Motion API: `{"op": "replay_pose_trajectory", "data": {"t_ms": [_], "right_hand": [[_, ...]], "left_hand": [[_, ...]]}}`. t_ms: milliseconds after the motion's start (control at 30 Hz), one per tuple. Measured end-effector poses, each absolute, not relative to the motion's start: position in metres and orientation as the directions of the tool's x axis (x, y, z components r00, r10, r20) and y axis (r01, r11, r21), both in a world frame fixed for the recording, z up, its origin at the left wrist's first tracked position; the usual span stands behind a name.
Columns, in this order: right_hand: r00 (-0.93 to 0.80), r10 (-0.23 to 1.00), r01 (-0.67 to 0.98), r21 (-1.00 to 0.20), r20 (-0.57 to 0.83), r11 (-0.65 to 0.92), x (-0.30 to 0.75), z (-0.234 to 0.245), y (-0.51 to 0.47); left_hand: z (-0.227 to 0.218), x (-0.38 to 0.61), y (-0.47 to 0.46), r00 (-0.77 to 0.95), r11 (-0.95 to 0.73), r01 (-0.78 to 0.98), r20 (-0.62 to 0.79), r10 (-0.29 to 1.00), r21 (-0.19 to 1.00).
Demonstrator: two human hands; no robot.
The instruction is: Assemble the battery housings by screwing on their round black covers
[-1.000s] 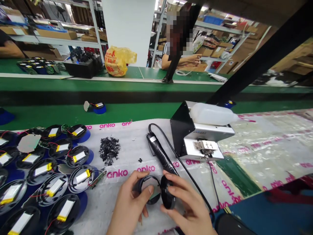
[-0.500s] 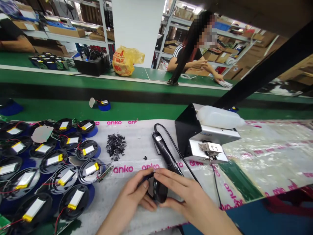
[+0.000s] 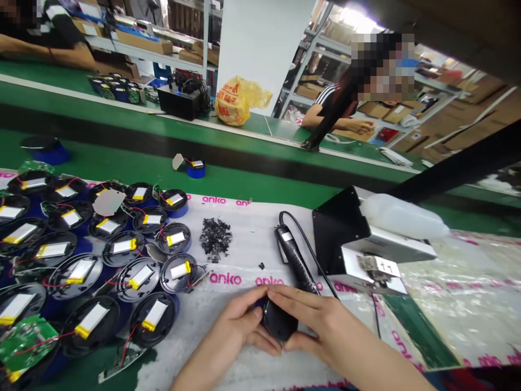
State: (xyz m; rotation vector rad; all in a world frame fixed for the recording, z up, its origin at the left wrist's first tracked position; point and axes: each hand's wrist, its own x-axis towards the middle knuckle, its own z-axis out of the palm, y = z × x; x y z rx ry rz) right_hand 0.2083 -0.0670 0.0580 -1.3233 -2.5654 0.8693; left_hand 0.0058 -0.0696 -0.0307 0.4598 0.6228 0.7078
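Observation:
A dark round housing with a smooth black face [image 3: 279, 320] is held between both hands above the plastic-covered bench. My left hand [image 3: 238, 323] curls round its left side, and my right hand [image 3: 315, 317] grips its top and right edge. Just beyond my right hand lies a black corded electric screwdriver [image 3: 296, 259]. A heap of small black pieces [image 3: 215, 239] sits past my left hand, with a couple of loose pieces [image 3: 261, 266] apart from it. To the left stand several open blue-and-black round housings [image 3: 140, 277], each showing a white battery with yellow tape.
A black-and-silver bench device [image 3: 370, 255] stands at right with a white plastic bottle [image 3: 402, 214] on it. One blue housing [image 3: 196, 169] is on the green surface beyond. A yellow bag [image 3: 234, 103] lies across the bench, where two people sit. A dark post [image 3: 325, 127] rises there.
The view has swung left, so the bench things appear farther right. The held housing has tilted, showing more of its black face. The person opposite has drawn one hand back from the bench.

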Motion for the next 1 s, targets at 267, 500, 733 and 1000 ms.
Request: {"op": "replay_pose_trajectory", "data": {"t_ms": [267,500,733,1000], "right_hand": [[-0.617,0.784,0.766,-0.276,-0.064,0.581,0.197,0.061,-0.071],[-0.562,0.82,0.791,-0.36,-0.107,0.495,0.185,0.074,-0.072],[-0.527,0.839,0.776,-0.481,-0.138,0.408,0.204,0.085,-0.08],[0.057,0.998,0.976,-0.211,-0.024,-0.06,0.208,0.042,-0.06]], "left_hand": [[-0.012,0.007,-0.078,0.539,0.544,-0.25,-0.351,0.766,0.801],[-0.016,0.037,-0.084,0.268,0.466,-0.083,-0.431,0.862,0.881],[-0.011,0.032,-0.082,0.28,0.469,-0.196,-0.409,0.869,0.861],[-0.019,0.032,-0.078,0.245,0.563,-0.111,-0.526,0.814,0.819]]}}
